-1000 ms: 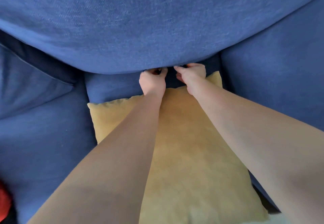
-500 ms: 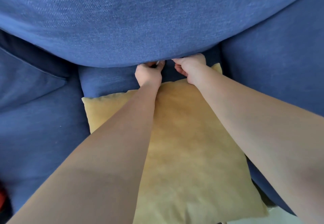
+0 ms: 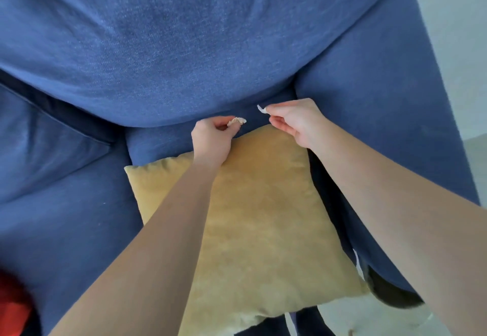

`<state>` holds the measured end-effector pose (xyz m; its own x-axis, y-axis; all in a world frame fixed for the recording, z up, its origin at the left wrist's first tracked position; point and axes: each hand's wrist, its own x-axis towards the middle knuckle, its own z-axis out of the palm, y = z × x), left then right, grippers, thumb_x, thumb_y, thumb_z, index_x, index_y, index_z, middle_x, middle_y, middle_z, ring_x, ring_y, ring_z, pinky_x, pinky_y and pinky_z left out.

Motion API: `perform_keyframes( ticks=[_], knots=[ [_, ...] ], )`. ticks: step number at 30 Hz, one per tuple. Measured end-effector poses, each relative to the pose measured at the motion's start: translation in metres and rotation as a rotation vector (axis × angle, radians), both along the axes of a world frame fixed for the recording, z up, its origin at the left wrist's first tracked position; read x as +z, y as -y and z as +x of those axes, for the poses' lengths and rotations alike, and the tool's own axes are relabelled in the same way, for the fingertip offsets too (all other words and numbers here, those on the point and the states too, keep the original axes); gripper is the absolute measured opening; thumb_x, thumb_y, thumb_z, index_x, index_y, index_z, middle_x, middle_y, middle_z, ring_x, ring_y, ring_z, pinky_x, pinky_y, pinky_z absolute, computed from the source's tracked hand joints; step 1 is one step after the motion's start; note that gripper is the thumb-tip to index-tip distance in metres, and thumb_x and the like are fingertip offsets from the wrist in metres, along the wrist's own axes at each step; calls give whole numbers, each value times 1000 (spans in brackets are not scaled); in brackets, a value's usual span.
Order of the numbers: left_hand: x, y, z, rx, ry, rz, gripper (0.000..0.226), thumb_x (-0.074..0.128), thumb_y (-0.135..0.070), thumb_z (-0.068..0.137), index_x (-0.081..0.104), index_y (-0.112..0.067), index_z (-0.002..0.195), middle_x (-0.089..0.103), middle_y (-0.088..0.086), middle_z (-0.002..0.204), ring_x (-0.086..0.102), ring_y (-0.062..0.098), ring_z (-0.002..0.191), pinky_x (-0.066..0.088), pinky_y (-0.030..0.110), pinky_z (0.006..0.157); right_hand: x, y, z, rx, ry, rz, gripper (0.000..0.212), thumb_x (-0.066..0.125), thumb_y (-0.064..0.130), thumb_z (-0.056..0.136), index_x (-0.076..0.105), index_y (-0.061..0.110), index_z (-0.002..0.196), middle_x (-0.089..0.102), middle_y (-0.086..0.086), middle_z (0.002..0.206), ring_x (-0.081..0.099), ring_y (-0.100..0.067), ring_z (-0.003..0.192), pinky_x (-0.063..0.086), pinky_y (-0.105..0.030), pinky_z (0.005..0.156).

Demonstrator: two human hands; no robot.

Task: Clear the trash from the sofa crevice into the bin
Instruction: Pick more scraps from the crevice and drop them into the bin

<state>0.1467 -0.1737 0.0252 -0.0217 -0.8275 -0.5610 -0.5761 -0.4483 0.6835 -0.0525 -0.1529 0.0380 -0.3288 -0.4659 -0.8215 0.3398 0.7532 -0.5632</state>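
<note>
Left hand (image 3: 210, 139) pinched a tan scrap (image 3: 237, 120) — right hand (image 3: 295, 122) pinched a white scrap (image 3: 261, 109) — above a yellow cushion (image 3: 263, 217).

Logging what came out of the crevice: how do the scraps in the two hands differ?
The left hand pinches a tan, crumpled scrap; the right hand pinches a white, smoother sliver. The tan scrap looks bulkier and sits lower in view than the white sliver. Both are small and held at the fingertips.
</note>
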Motion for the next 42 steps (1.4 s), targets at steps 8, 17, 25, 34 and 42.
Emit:
perform_keyframes(
  ticks=[8,17,25,34,42],
  knots=[
    [56,-66,-44,-6,-16,-91,24,84,-37,88,83,-28,111,80,-14,97,74,2,95,61,29,91,54,-93,-48,-52,-54,-111,10,85,3,85,84,7,94,82,-15,102,80,-27,99,63,-33,94],
    [97,-195,-135,-128,-89,-78,24,83,-38,88,84,-27,109,78,-17,87,73,1,85,56,20,78,108,-260,-129,-174,-204,-141,10,84,9,85,82,9,95,82,-12,101,81,-25,91,63,-41,96],
    [112,-331,-206,-274,-152,-21,25,86,-43,85,84,-28,105,80,-19,90,70,-13,86,47,2,73,114,-424,-189,-433,-209,-99,6,86,12,83,83,16,85,82,-1,81,78,-14,75,62,-40,98],
    [102,-454,-248,-485,-153,65,6,81,-35,90,84,-30,88,79,-18,76,65,-3,62,50,9,66,96,-577,-217,-694,-180,-6,8,85,3,85,82,6,92,80,-22,104,78,-25,90,62,-37,96],
    [59,-519,-270,-661,-27,148,20,81,-35,89,83,-28,107,81,-13,88,70,-1,76,51,14,68,50,-679,-209,-891,-113,135,8,87,1,81,82,6,84,80,-17,93,79,-25,85,63,-36,93]
  ],
)
